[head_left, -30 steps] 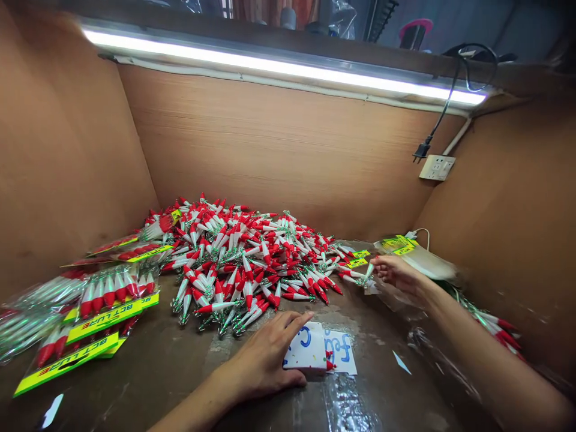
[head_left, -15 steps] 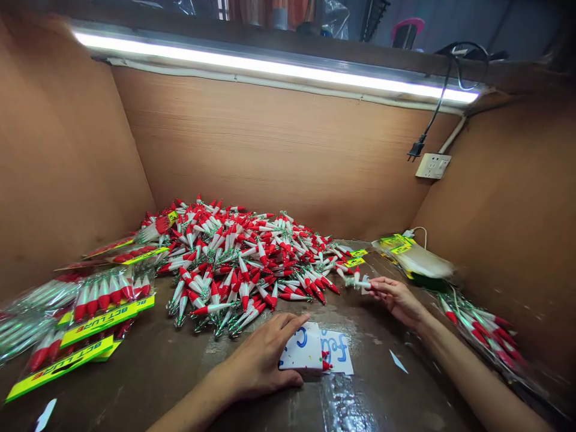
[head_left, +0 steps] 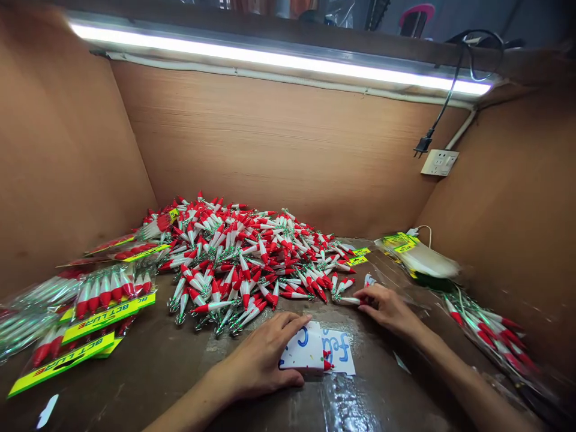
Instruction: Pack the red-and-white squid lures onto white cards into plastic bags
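My left hand lies around a small white paper box with blue lettering, thumb at the near side and fingers over the top. Red lure tips poke out of its right end, above a white paper sheet with blue writing. To the right, my right hand pinches the end of a red-and-white fishing lure, whose hooks point left. Close by, the large heap of similar lures with green-tinged hooks spreads across the table. A small white scrap shows behind my right fingers.
Packed lures with yellow labels are stacked at the left. Clear bags with yellow headers lie at the right, above a bag of lures. A black plug hangs before the outlet. Brown walls enclose the table.
My right hand has moved slightly left and nearer to me, with the lure now low beside the heap's right edge. My left hand stays on the paper box. The view has shifted a little.
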### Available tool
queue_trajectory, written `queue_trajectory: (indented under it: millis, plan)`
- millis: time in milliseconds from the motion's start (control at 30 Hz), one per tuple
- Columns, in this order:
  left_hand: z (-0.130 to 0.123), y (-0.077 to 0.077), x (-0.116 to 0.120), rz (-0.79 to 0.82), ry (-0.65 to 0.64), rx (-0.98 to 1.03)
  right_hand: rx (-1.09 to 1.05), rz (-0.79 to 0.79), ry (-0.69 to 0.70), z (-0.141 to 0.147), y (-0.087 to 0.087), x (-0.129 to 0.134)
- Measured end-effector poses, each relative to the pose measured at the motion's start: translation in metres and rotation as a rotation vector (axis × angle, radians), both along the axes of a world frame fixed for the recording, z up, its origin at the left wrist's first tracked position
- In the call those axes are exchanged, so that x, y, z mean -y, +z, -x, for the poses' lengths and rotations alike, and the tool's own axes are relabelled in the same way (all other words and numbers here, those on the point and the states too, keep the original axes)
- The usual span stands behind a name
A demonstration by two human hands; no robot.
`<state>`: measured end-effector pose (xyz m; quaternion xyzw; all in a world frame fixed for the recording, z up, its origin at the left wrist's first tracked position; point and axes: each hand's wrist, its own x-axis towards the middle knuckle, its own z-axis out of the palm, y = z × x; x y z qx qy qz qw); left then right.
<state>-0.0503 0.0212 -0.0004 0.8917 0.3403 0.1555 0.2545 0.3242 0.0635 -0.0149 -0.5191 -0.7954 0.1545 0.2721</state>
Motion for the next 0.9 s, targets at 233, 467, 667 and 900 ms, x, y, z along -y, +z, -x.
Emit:
queue_trajectory:
  millis: [233,467,667,900]
  plan:
    - [0.0,-0.001,-0.001,-0.009,0.009,-0.01,-0.103,-0.186,-0.173,0.015,0.003,-0.005]
    - [0.0,-0.001,-0.001,-0.011,0.006,0.003,-0.675,0.122,-0.272,0.003,-0.004,-0.014]
    - [-0.002,0.0,-0.001,-0.029,0.019,0.053,-0.884,0.298,-0.17,0.017,0.004,-0.002]
    - [-0.017,0.009,-0.006,-0.097,0.274,0.331,-0.783,0.367,-0.015,0.052,0.027,0.019]
